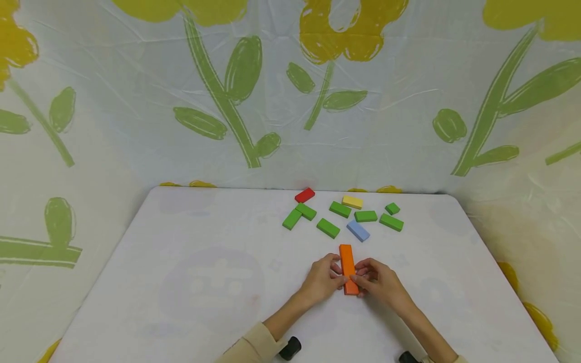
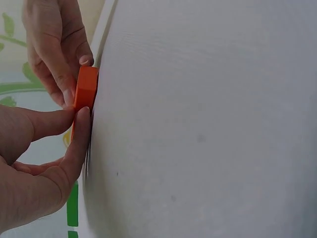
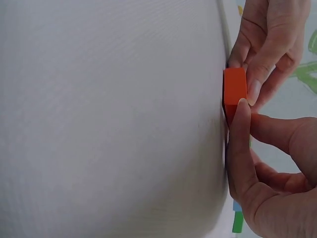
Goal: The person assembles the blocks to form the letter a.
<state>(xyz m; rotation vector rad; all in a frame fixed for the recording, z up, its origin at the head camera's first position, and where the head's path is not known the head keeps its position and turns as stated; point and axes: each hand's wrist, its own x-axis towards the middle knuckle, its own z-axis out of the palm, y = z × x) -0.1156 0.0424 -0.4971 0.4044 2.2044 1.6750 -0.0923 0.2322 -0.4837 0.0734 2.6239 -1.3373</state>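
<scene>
A long orange block (image 1: pixel 347 259) lies flat on the white table, its length running away from me. Whether it is one piece or two end to end, I cannot tell. On its left side, my left hand (image 1: pixel 321 281) pinches the near half with thumb and fingers. From the right, my right hand (image 1: pixel 383 283) pinches that same half, its thumb over the top edge. Both wrist views show the near end of the orange block (image 2: pixel 87 82) between the two hands, low against the table. The fingers hide part of its sides.
Beyond the hands lie several green blocks (image 1: pixel 328 228), a blue block (image 1: pixel 358 231), a yellow block (image 1: pixel 352 202) and, near the far edge, a red block (image 1: pixel 304 195). A flower-printed sheet (image 1: pixel 363 141) hangs behind the table (image 1: pixel 204 282).
</scene>
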